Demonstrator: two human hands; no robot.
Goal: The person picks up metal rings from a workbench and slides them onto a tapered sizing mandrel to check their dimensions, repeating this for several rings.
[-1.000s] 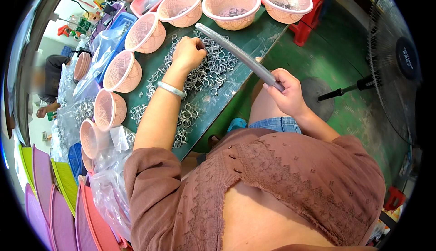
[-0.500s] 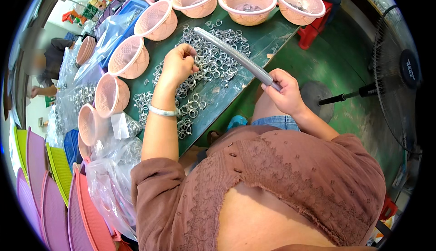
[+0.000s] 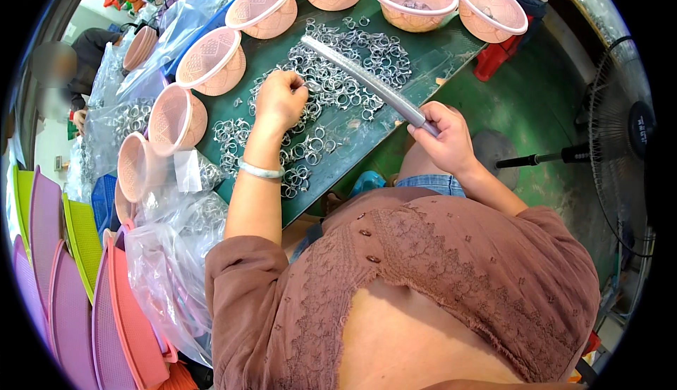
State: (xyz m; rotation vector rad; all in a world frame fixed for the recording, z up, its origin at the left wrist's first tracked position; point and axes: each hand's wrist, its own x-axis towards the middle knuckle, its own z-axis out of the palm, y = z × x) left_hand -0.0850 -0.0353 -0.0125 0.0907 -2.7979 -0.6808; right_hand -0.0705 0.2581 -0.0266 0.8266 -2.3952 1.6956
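Two grips: left hand [image 3: 281, 99], withdrawn from mid-pile, is curling at the edge of the metal rings [image 3: 386, 53], contents unseen, leaving more exposed; right hand [image 3: 448, 136] is clasping a grey rod [image 3: 361, 77]; rings are lying between both, on the tabletop [image 3: 431, 57].

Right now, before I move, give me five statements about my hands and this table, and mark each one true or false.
1. The right hand grips a gray rod. True.
2. The left hand's fingers are spread wide. False: they are curled.
3. Silvery rings lie loose on the green table. True.
4. The bowls along the table are blue. False: they are pink.
5. A pale bracelet circles the left arm. True.
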